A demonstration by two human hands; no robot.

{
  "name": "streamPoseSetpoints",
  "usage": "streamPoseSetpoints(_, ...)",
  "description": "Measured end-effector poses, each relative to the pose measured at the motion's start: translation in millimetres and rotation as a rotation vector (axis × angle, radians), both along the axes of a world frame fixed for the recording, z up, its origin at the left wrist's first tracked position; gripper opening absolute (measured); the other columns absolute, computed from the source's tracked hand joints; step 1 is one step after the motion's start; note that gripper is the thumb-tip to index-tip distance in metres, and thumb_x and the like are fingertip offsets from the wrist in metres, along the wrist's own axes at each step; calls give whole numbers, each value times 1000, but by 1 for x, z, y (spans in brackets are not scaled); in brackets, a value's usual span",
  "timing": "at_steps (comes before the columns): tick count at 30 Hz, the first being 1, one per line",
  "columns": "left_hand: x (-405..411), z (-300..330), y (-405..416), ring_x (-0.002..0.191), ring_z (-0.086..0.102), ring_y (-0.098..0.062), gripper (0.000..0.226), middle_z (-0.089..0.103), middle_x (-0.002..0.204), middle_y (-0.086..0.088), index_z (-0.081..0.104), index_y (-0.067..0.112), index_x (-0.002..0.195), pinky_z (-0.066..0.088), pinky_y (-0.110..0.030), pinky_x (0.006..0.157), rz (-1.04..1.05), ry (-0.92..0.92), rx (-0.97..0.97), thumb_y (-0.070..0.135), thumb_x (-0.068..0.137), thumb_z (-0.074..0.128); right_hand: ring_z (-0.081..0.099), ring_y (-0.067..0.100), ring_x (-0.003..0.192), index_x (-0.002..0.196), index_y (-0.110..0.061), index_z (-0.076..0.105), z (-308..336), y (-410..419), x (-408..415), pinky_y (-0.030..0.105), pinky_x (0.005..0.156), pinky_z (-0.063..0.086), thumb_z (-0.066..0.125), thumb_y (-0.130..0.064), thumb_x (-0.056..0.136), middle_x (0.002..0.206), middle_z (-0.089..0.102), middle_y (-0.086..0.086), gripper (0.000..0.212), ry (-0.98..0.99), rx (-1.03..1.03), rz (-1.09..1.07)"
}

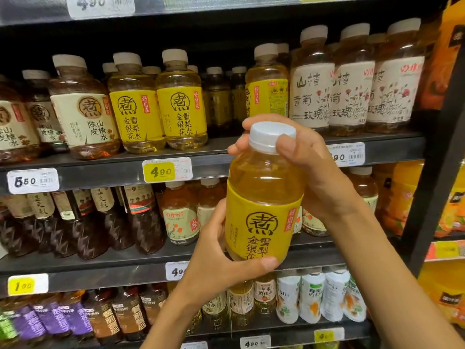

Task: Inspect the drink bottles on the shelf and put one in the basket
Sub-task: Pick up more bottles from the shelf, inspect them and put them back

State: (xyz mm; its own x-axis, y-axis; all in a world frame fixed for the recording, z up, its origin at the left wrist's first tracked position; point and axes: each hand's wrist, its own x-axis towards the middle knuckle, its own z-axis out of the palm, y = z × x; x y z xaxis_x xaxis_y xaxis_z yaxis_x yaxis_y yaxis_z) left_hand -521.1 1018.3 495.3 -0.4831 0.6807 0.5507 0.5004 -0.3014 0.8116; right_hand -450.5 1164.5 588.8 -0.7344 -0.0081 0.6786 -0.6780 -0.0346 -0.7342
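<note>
**Yellow bottle held up for a look**

I hold the yellow bottle point(263, 197) upright in front of the shelf point(100, 170), its label turned to me, I think so that I can read it before choosing. My left hand point(216, 260) grips the lower part, fingers behind and thumb curled under the label. My right hand point(302, 157) is closed around the neck just below the white cap point(273, 136), which steadies the bottle. More bottles of the same kind point(158, 109) stand on the shelf behind. I see no basket here.

Held bottle point(264, 197) base hidden by left thumb; top price tag point(100, 5) blurred, cut off.
</note>
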Motion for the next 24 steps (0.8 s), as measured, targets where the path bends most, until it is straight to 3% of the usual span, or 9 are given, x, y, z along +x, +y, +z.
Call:
streamPoseSetpoints(2,2,2,-1,100,68,-7,66,69,110,14,57,51,109,54,-16,76,-25,-30,-1,32,52,86,64,24,99,112,-10,60,1,-1,-3,35,83,52,73,-46,74,96,71,5,54,-24,-51,56)
streamPoseSetpoints(5,8,5,-1,101,68,-8,76,70,112,13,56,43,113,54,-16,76,-60,-125,-19,58,45,87,65,25,100,114,-9,59,3,3,-7,35,85,53,57,-33,91,98,73,5,34,-100,-66,18)
streamPoseSetpoints(7,11,5,0,99,68,-6,92,71,109,14,50,31,118,53,-14,75,-80,-180,-48,68,40,83,67,23,97,115,-7,60,4,3,-11,34,84,55,47,-28,94,100,73,6,33,-156,-29,-30)
streamPoseSetpoints(10,16,5,0,93,69,0,99,72,102,20,49,27,116,52,-10,71,-104,-251,-74,75,35,79,67,24,91,111,-4,63,5,3,-17,35,82,54,52,-29,92,94,73,7,33,-222,-66,-52)
streamPoseSetpoints(13,17,9,-3,100,67,0,88,71,108,19,51,30,119,50,-8,74,-133,-285,-110,72,47,77,69,19,79,95,-7,71,4,4,-22,29,72,57,60,-29,90,87,73,7,25,-251,-159,-82)
streamPoseSetpoints(16,14,15,-6,104,66,-1,64,69,113,18,49,34,122,49,-8,77,-123,-264,-143,47,64,73,69,18,71,77,-10,74,2,8,-25,27,65,56,64,-28,86,83,73,9,22,-276,-259,-169)
streamPoseSetpoints(20,11,15,-1,102,66,-2,69,70,110,18,51,39,118,52,-15,79,-24,-242,-183,52,55,74,72,17,77,87,-9,71,-1,9,-29,28,66,58,68,-28,86,91,76,8,19,-325,-310,-232)
streamPoseSetpoints(24,16,13,-2,105,67,-13,73,72,112,5,57,29,121,53,-30,90,-43,-351,-121,51,55,79,71,17,83,93,-11,74,1,14,-28,28,72,58,61,-34,90,97,75,9,26,-362,-226,-190)
